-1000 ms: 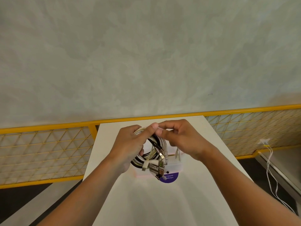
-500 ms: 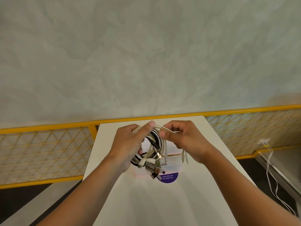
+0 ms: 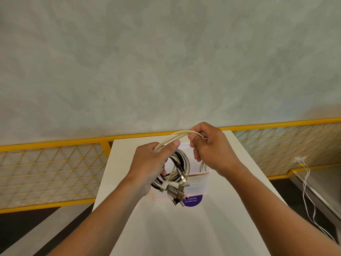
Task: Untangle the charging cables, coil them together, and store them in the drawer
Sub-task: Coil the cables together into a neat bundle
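Above the translucent drawer box (image 3: 200, 183), your left hand (image 3: 147, 163) grips the cable coil (image 3: 184, 163), fingers curled through the loop, thumb pressed flat on top of the strands. Your right hand (image 3: 212, 148) pinches the white cable strands (image 3: 181, 134) where they arc up over the back of the box, with two loose ends (image 3: 202, 166) hanging below that hand. My read of the step: you are laying the last white length onto the coil. To do it well, bring the arc down to the left thumb at the same loop size as the rest. Let the strand roll between your right fingertips so it doesn't twist, and lift the thumb only long enough to trap each turn. Tuck the loose ends in last. A bunch of USB plugs (image 3: 175, 193) dangles at the front of the box and could snag its edge on the way in. Can't tell if the drawer is open. For writing, the purple round sticker (image 3: 193, 201) at the front of the box has white text, upside down to you. "Let's keep our" reads; the next line is too small and partly behind the plugs. No brand is legible on the plugs. The box sits on a white table (image 3: 184, 233).
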Demonstrator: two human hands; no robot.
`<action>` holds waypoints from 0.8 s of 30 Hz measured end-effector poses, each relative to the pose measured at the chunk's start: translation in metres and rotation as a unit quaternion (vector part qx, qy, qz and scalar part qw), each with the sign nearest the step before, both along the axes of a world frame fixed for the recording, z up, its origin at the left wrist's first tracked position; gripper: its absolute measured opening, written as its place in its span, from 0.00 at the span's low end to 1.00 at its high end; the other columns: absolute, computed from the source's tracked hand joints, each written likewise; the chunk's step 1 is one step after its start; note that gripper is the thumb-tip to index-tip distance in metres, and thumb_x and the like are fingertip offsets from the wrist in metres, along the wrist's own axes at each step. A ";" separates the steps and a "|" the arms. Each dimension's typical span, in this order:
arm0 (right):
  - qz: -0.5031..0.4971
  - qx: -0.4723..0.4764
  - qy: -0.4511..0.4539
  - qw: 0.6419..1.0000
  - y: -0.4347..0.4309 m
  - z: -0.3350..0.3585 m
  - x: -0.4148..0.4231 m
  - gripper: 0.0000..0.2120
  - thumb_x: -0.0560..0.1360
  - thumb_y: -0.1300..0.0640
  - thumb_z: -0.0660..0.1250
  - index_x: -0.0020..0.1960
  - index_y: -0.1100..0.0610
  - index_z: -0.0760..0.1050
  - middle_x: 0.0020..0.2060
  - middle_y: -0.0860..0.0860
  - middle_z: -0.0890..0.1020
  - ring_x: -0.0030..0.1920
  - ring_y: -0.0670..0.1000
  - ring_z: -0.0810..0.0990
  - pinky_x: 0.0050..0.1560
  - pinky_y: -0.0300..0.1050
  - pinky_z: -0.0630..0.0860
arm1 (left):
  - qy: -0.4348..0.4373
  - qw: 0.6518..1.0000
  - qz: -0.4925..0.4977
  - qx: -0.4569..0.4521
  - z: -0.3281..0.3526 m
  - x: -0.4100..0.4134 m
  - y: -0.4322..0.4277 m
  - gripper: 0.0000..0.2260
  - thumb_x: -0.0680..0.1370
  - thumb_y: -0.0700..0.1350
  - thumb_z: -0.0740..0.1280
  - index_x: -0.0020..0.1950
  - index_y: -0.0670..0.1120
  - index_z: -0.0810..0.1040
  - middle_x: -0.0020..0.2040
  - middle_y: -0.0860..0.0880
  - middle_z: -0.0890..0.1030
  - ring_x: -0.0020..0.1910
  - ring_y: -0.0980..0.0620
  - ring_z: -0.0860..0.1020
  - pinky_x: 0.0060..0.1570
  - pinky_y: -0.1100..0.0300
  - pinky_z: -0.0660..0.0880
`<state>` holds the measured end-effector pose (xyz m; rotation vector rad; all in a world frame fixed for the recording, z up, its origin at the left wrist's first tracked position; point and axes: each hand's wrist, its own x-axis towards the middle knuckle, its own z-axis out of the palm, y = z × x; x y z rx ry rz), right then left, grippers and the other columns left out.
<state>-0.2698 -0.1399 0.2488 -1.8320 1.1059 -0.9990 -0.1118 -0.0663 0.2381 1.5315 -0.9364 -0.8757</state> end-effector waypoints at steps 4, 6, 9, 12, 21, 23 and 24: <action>-0.004 0.030 -0.008 1.000 -0.002 -0.003 -0.001 0.05 0.81 0.60 0.65 0.47 0.55 0.76 0.37 0.51 0.84 0.26 0.48 0.78 0.30 0.40 0.75 | -0.002 1.000 0.004 0.002 0.002 0.000 -0.001 0.25 0.71 0.60 0.74 0.42 0.36 0.79 0.28 0.49 0.70 0.23 0.53 0.69 0.33 0.55 0.71; 0.034 0.069 -0.022 0.997 -0.004 -0.004 -0.007 0.04 0.80 0.63 0.66 0.46 0.60 0.78 0.35 0.51 0.84 0.30 0.51 0.80 0.35 0.45 0.78 | -0.001 1.000 0.000 0.004 0.002 0.003 -0.001 0.26 0.70 0.61 0.75 0.42 0.36 0.79 0.28 0.49 0.70 0.23 0.52 0.69 0.34 0.54 0.71; 0.117 0.127 -0.065 0.983 -0.007 -0.001 -0.019 0.04 0.80 0.64 0.66 0.50 0.63 0.80 0.36 0.56 0.84 0.35 0.55 0.80 0.41 0.48 0.79 | -0.007 1.000 -0.007 0.011 0.000 0.008 0.000 0.26 0.70 0.60 0.75 0.43 0.36 0.80 0.27 0.51 0.70 0.24 0.53 0.68 0.33 0.55 0.71; 0.144 0.151 -0.089 0.974 -0.007 0.003 -0.024 0.07 0.81 0.64 0.65 0.51 0.64 0.81 0.40 0.61 0.84 0.35 0.57 0.81 0.40 0.49 0.80 | -0.008 1.000 -0.015 0.014 0.000 0.010 0.002 0.24 0.71 0.59 0.75 0.42 0.37 0.80 0.25 0.53 0.70 0.24 0.53 0.68 0.33 0.56 0.71; 0.146 0.104 -0.018 0.984 -0.011 0.004 -0.025 0.04 0.79 0.65 0.68 0.48 0.61 0.82 0.33 0.52 0.82 0.34 0.51 0.77 0.38 0.39 0.74 | -0.025 0.999 -0.040 0.019 0.003 0.011 0.005 0.17 0.70 0.60 0.75 0.31 0.49 0.79 0.25 0.54 0.71 0.24 0.53 0.69 0.35 0.53 0.72; 0.131 0.098 -0.041 0.986 -0.013 0.003 -0.024 0.08 0.79 0.67 0.67 0.45 0.59 0.83 0.32 0.51 0.80 0.35 0.51 0.75 0.40 0.41 0.73 | -0.029 0.998 -0.048 0.020 0.003 0.011 0.006 0.16 0.70 0.60 0.75 0.31 0.50 0.80 0.25 0.54 0.71 0.25 0.53 0.70 0.35 0.54 0.72; 0.130 0.108 -0.060 0.984 -0.013 0.003 -0.023 0.09 0.79 0.67 0.66 0.45 0.58 0.83 0.32 0.51 0.79 0.36 0.51 0.74 0.40 0.43 0.72 | -0.030 0.998 -0.048 0.018 0.003 0.011 0.007 0.16 0.70 0.59 0.75 0.32 0.49 0.81 0.25 0.54 0.71 0.25 0.53 0.70 0.35 0.54 0.72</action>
